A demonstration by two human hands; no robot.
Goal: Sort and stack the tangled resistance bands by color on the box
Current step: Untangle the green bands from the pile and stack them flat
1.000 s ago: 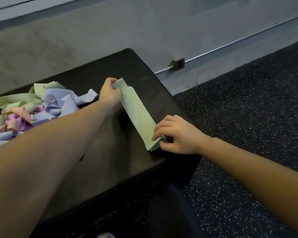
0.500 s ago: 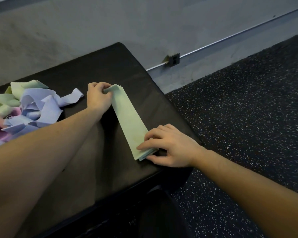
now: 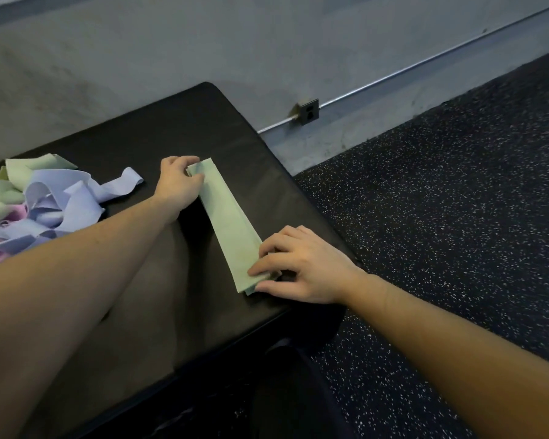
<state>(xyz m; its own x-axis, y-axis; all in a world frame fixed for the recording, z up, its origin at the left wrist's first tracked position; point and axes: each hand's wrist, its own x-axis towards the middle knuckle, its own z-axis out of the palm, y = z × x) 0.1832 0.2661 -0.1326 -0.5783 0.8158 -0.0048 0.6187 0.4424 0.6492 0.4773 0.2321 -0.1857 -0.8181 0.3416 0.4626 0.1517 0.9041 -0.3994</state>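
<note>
We had the black box (image 3: pixel 159 144) in front of us, its top carrying everything. At its left edge lay the tangle (image 3: pixel 42 201) of green, lilac and pink bands, well apart from the sorted work. Toward the right side of the box lay the green stack (image 3: pixel 227 223), flat on the top, its long axis running from the far end near the middle of the box down to the near right corner.

Our left hand (image 3: pixel 178 185) was at the far end, its grip curled round that end, thumb on top and fingers over the edge. Our right hand (image 3: pixel 301 267) was at the near end, fingertips bent down on the top layer and thumb along the edge beneath, pinching the layers together. So each hand held one end, with the strip spanning between them.

We judged the stack was being squared up. The tangle lay to the left of the stack, nearer our left hand, so that hand seemed the natural one to reach for the next band.
</note>
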